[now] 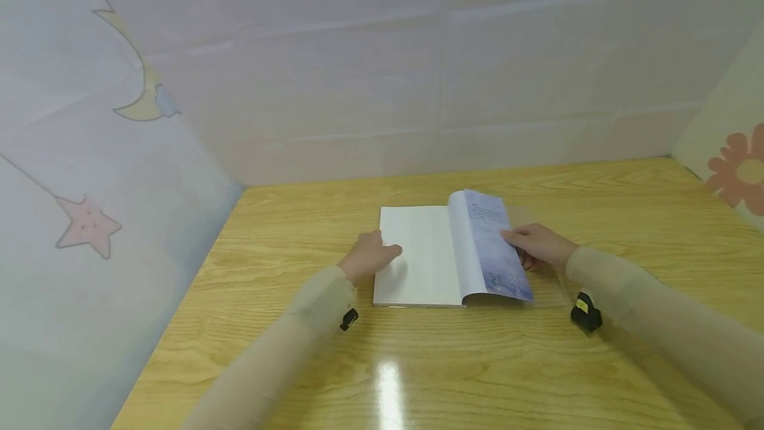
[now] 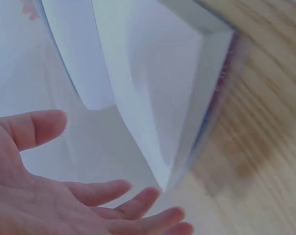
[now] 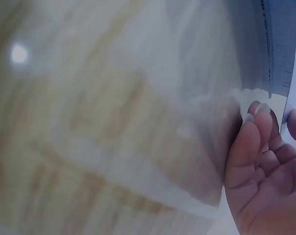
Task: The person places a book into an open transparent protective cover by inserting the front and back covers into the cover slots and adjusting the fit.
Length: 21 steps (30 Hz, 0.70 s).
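Your right grip is pinching the edge of a bluish printed leaf, the thumb pressing its printed face and the other fingers curling beneath. The leaf is rising from the book and curving just to the left of that grip. The book is lying open on the desk between your two hands, its white page facing up. Your right forearm is slanting in from the lower right.

Your left grip is holding nothing; it is spreading loosely at the book's left edge, thumb pointing over the page. I cannot tell whether it is touching the book. Your left forearm is slanting in from the lower left. A clear sheet is lying below your right grip. Beyond the desk, the wall is showing a moon and a star.
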Each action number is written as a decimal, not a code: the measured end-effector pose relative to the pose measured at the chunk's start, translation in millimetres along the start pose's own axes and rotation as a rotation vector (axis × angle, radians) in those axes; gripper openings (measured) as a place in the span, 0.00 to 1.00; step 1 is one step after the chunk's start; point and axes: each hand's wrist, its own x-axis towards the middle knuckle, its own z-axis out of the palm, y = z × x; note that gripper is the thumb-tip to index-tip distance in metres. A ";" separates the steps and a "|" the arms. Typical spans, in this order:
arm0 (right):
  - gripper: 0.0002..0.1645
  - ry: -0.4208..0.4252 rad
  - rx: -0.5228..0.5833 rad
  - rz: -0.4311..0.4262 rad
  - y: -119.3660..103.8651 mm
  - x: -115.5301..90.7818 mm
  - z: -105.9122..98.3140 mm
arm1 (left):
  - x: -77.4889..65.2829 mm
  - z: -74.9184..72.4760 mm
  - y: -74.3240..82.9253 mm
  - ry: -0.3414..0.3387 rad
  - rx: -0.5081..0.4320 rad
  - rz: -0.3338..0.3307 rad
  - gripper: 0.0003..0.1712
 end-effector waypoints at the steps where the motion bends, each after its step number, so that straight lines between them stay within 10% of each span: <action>1: 0.27 -0.012 -0.007 -0.004 0.1 -0.4 -0.5 | 0.8 2.3 3.0 0.008 0.016 0.028 0.41; 21: 0.31 -0.122 -0.093 -0.015 -2.3 2.8 -0.8 | 10.8 66.5 78.1 -0.052 0.340 0.449 0.51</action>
